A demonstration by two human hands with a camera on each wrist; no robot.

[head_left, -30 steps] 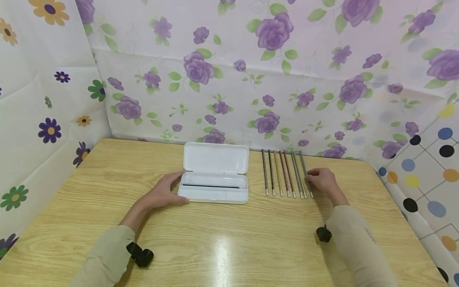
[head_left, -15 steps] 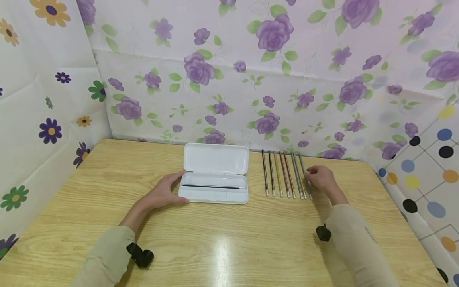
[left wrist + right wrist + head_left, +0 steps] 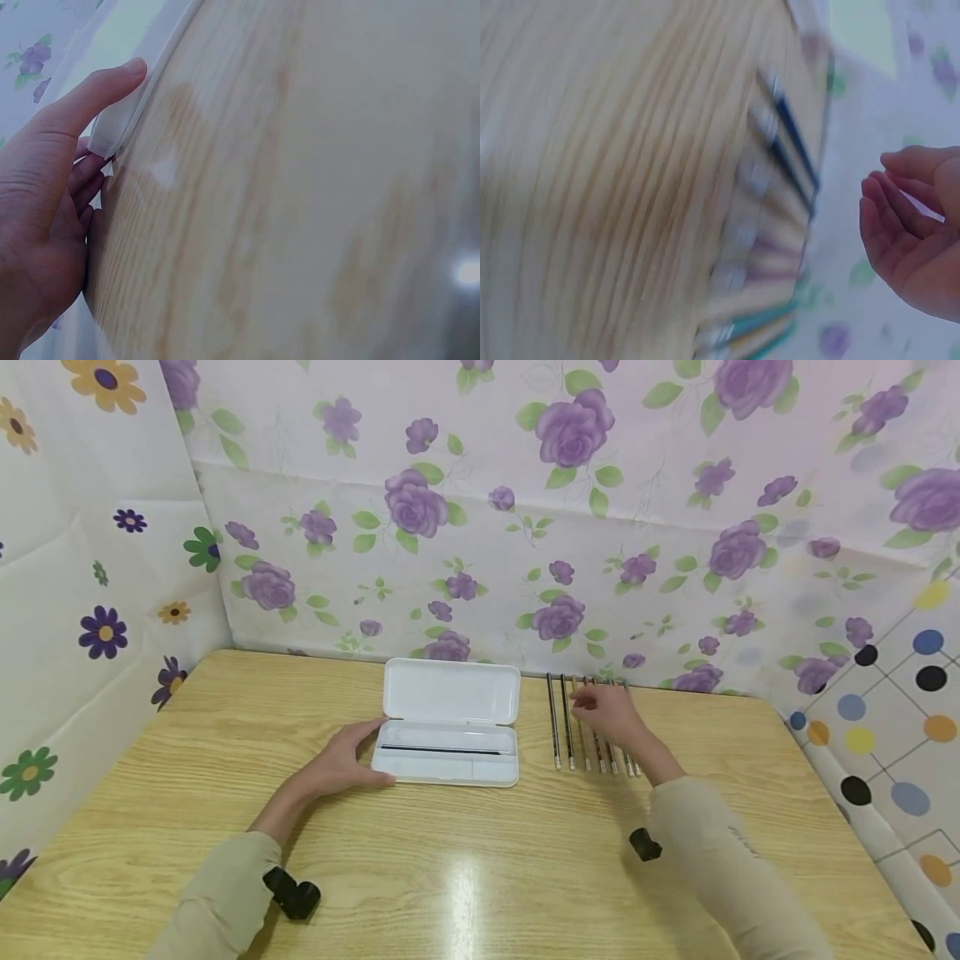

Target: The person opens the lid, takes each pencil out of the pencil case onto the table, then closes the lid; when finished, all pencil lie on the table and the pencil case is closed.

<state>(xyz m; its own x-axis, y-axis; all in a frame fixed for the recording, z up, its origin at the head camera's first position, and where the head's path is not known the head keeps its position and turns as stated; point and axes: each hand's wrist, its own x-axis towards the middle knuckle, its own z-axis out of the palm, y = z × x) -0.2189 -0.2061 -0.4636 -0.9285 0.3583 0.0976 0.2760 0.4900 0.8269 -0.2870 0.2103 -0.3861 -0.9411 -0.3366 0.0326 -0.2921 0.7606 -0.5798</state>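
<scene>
A white pencil case [image 3: 495, 770] lies open at the middle of the table, its lid [image 3: 452, 692] folded back. A single dark pencil [image 3: 442, 749] rests in its rear compartment. My left hand [image 3: 337, 766] grips the case's left end, thumb along the front edge and fingers around the rear corner. My right hand [image 3: 611, 714] hovers over the row of pencils, fingers loosely bent and holding nothing, as the right wrist view confirms. Two black pencils [image 3: 566, 727] at the row's left are uncovered. Gold, reddish-brown and teal pencils [image 3: 761, 319] are partly hidden by the hand in the head view.
The wooden table [image 3: 420, 868] meets a flowered sheet [image 3: 487, 552] just behind the case and pencils. Another sheet with coloured dots [image 3: 911, 727] hangs on the right side. Black wrist cameras [image 3: 300, 897] are strapped to both sleeves.
My right hand has nudged the rightmost pencil slightly left, let it go, and moved left over the row's middle. My left hand has stayed on the pencil case.
</scene>
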